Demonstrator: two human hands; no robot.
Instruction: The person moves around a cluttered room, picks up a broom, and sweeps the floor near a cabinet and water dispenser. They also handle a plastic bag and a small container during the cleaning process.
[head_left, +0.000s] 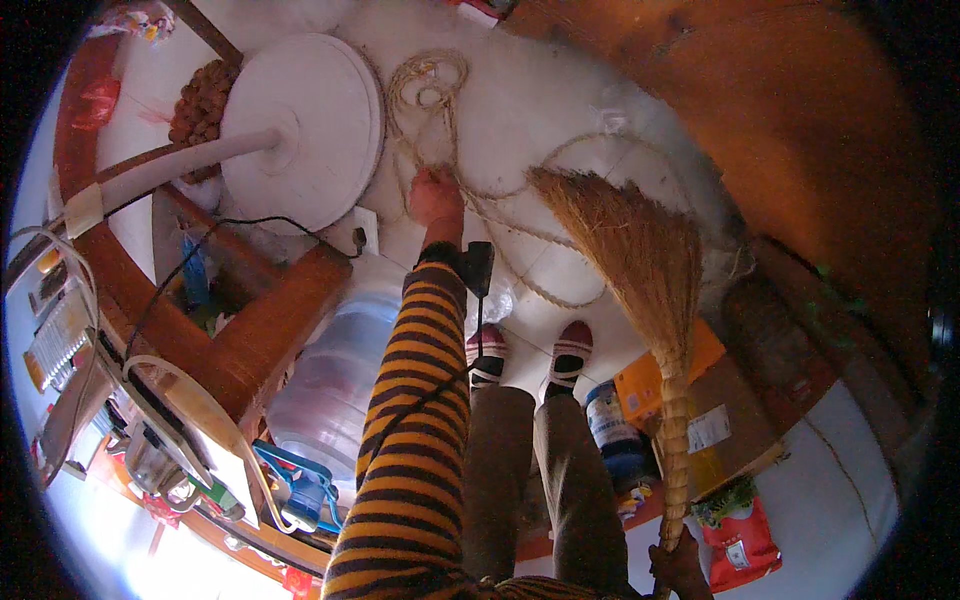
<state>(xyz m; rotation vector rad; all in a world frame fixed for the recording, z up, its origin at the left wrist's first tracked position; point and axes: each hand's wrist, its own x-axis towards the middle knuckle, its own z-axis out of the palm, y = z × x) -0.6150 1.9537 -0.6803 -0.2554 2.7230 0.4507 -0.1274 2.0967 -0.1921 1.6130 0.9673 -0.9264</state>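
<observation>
My left hand (436, 196), in a striped sleeve with a black device at the wrist, is closed around part of a long rope (430, 67). Beyond the hand the rope lies coiled on the floor, and more loops of it spread to the right towards the broom. At the lower right my right hand (681, 568) grips the handle of a straw broom (637, 255). The broom's bristles fan out upwards, over part of the rope. A small piece of clear plastic (499, 301) lies by my feet.
A round white stand base (330, 127) with a pole is at upper left, beside a net bag of brown round items (199, 112). Nearer are a wooden frame (277, 330) and a large water bottle (337, 375). Cardboard boxes (757, 382) and a red bag (739, 536) stand right.
</observation>
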